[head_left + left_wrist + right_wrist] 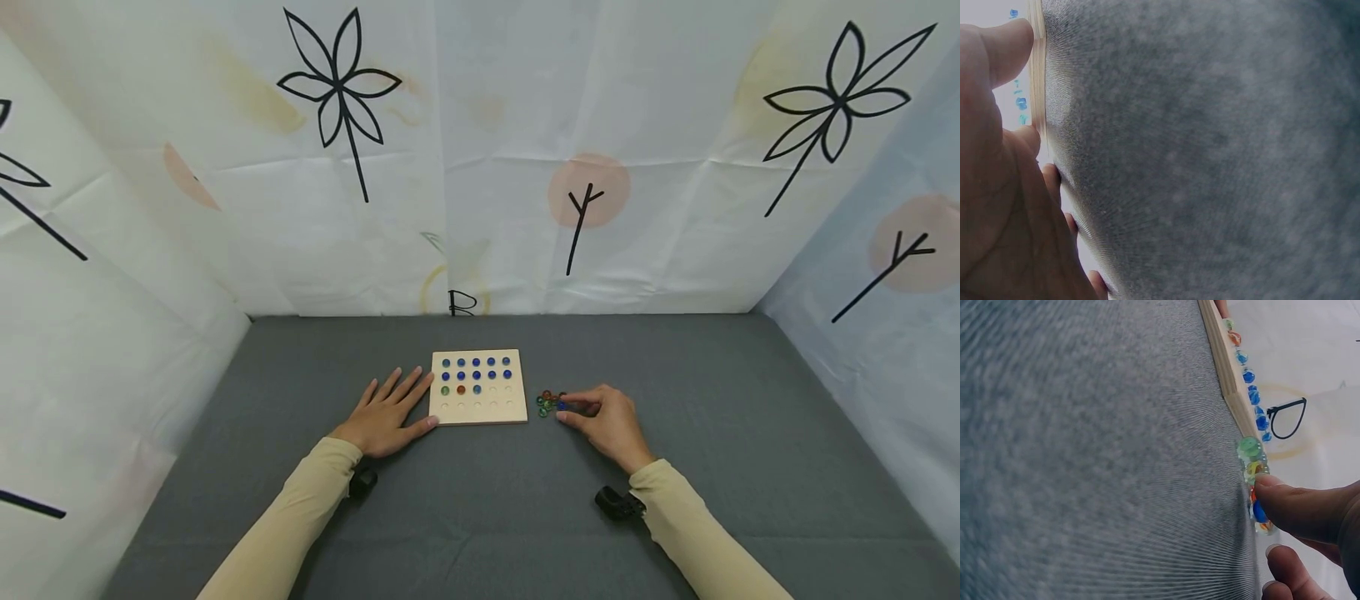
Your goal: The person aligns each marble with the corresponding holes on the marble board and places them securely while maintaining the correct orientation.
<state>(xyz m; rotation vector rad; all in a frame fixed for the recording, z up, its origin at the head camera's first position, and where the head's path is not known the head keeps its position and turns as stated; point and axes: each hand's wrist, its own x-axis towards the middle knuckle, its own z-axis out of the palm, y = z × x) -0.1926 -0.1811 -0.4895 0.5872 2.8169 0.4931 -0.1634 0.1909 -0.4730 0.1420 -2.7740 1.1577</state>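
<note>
Board [517, 413] steadied at its left edge; marble pile [547, 403] worked from the right.

The left hand [379, 425] is spread beside the board, its thumb set at the near left corner and a fingertip against the left edge, presumably so that sliding on the grey cloth [480, 508] is prevented. Two rows of blue marbles [476, 376] and part of a third, mixed in colour, are kept in line by shallow hollows. The pile is placed just beyond the board's right edge, where it is easily reached by the right hand [611, 427]. There, thumb and forefinger are brought close about a blue marble [561, 406]; whether it is actually pinched cannot be told, as the contact is partly hidden by the thumb in the right wrist view.
</note>
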